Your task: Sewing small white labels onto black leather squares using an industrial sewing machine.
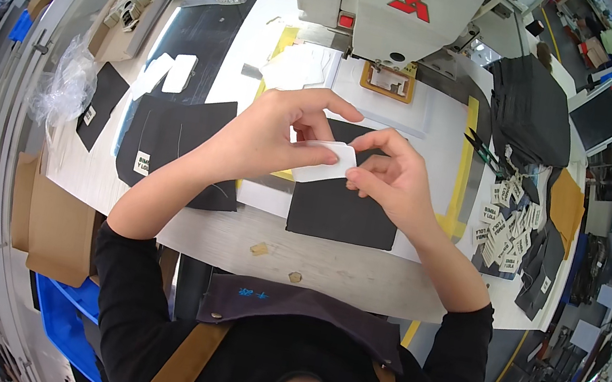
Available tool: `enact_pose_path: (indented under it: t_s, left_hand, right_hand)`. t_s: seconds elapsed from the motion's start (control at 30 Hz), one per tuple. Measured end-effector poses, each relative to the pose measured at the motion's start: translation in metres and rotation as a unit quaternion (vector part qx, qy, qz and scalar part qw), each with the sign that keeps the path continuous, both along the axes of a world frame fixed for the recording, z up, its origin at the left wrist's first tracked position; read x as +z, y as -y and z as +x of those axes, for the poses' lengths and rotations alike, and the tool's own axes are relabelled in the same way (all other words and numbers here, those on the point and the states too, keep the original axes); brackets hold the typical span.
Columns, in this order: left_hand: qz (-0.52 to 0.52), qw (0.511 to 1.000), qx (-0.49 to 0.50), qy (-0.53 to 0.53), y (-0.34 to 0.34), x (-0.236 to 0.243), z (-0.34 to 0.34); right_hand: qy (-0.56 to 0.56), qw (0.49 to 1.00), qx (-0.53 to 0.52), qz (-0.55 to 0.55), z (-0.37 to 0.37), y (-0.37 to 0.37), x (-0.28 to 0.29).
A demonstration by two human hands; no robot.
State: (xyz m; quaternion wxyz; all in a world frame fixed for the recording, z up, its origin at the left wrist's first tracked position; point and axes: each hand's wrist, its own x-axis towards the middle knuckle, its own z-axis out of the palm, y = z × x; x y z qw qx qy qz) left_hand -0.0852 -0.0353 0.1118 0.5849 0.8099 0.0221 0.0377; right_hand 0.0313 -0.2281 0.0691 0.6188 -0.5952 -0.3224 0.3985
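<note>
My left hand (278, 137) grips a small white rectangular card (318, 170), its thumb lying across the face and the fingers curled around it. At the card's right end, my right hand (394, 178) has thumb and index finger bent in close against it. Both hands are held over a black flat panel (342, 218) lying on a white board with yellow tape (460, 169). Just beyond them, a yellow-framed clamp (386, 86) sits under the sewing machine head (402, 20). Another black panel (158, 145) with a pale label lies left of my hands.
Open boxes (128, 29), a crumpled plastic bag (65, 83) and white cards (179, 73) lie left. At right are a black stack (529, 108), snips (483, 151), scattered labels (503, 234) and a monitor (596, 115). Cardboard (58, 225) and blue bins (65, 325) stand below the table's left side.
</note>
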Motion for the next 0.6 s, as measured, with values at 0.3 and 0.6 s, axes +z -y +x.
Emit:
enact_pose_path:
  t_s: [0.3, 0.6]
  left_hand:
    - [-0.081, 0.997, 0.002, 0.001, -0.017, -0.015, 0.006]
    - [-0.191, 0.978, -0.08, 0.002, -0.043, -0.026, 0.005]
  right_hand:
    - [-0.117, 0.992, 0.008, 0.048, 0.001, -0.019, -0.011]
    - [-0.183, 0.979, 0.007, 0.085, 0.002, -0.021, -0.012]
